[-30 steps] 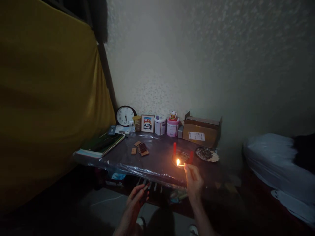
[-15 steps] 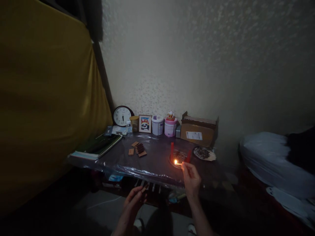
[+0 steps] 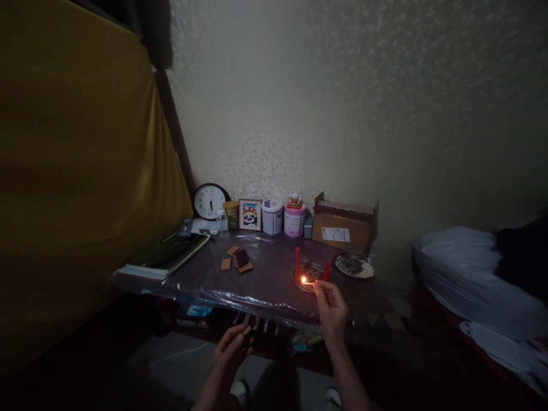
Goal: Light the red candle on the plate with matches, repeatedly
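Note:
My right hand [image 3: 331, 308] pinches a burning match [image 3: 309, 282] over the front of a round plate [image 3: 296, 282]. Its flame points left, close to the foot of a red candle [image 3: 297, 261] standing on the plate. A second red candle [image 3: 327, 270] stands at the plate's right, just behind my fingertips. Below the table's front edge, my left hand [image 3: 231, 348] is closed on a small brown matchbox [image 3: 247, 330]. Several more matchboxes [image 3: 242, 257] lie in a loose group on the table, left of the plate.
Right of the candles is a dish of matches [image 3: 366, 270], many dark-tipped. A cardboard box [image 3: 342, 228], a pink tub [image 3: 294, 222], a white tub [image 3: 272, 220], a panda picture [image 3: 250, 216] and a clock [image 3: 209, 201] line the wall. A large book [image 3: 165, 257] lies at left.
The match flame has become smaller and dimmer. Both hands keep their grips and barely move; the whole view has shifted slightly.

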Motion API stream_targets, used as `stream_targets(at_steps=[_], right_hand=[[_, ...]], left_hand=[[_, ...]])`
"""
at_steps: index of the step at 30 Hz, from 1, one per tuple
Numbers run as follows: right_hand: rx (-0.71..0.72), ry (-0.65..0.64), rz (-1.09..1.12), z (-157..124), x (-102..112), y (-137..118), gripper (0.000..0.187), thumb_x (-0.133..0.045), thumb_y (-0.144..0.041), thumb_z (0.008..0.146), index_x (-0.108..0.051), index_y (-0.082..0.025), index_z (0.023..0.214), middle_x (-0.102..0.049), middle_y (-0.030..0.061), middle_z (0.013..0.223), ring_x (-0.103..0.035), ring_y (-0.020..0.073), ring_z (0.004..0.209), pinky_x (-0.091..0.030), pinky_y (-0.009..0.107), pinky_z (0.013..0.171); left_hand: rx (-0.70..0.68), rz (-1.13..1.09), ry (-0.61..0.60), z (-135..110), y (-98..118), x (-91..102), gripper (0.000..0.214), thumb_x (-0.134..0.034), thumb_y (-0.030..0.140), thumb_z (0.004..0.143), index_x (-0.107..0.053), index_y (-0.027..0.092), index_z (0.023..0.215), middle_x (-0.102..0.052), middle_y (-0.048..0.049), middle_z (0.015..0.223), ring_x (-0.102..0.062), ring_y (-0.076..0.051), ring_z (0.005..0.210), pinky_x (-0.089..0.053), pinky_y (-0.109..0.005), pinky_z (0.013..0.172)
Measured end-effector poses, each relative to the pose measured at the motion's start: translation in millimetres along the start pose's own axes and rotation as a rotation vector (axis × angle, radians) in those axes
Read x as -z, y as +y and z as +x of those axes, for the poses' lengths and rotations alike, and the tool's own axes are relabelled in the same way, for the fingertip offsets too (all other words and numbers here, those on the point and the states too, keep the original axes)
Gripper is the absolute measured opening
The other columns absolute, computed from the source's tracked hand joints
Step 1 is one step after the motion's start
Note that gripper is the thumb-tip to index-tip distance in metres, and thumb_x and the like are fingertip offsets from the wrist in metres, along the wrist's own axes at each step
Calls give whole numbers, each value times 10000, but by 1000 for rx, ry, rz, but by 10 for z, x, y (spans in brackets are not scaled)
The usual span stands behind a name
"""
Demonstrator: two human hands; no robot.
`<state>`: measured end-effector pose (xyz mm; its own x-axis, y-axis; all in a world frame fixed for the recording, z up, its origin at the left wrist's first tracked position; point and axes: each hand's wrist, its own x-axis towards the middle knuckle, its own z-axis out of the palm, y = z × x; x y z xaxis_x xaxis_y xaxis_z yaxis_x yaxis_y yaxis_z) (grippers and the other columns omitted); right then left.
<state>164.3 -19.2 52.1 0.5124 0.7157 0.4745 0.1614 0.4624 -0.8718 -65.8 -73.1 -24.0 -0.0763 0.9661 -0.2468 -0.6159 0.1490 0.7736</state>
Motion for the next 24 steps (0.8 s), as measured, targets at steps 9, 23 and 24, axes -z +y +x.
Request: stream_targets(at_steps=[9, 23, 24], right_hand=[[-34, 6, 54, 2, -17, -41, 191, -655, -339, 707, -633, -161, 772, -658, 31, 726, -614, 169, 692, -506, 307, 665], [-156, -3, 128, 25, -13, -87, 193, -682, -343, 654, -649, -170, 734, -641, 0, 675, -590, 152, 623, -477, 270, 604], [-166, -4, 135, 29, -12, -80, 195, -687, -341, 650, -648, -170, 735, -639, -2, 672, -587, 148, 617, -474, 267, 601]], left_hand=[[4, -5, 11, 10, 6, -10, 343, -786, 348, 541, -683, 185, 825, -728, -62, 816, -664, -204, 755, -499, -323, 717], [5, -30, 2, 43, -30, 39, 333, -781, 347, 551, -684, 192, 829, -726, -57, 815, -662, -208, 769, -495, -338, 751], [5, -33, 0, 43, -29, 40, 330, -780, 344, 553, -682, 192, 830, -726, -56, 817, -662, -208, 770, -494, -338, 754]])
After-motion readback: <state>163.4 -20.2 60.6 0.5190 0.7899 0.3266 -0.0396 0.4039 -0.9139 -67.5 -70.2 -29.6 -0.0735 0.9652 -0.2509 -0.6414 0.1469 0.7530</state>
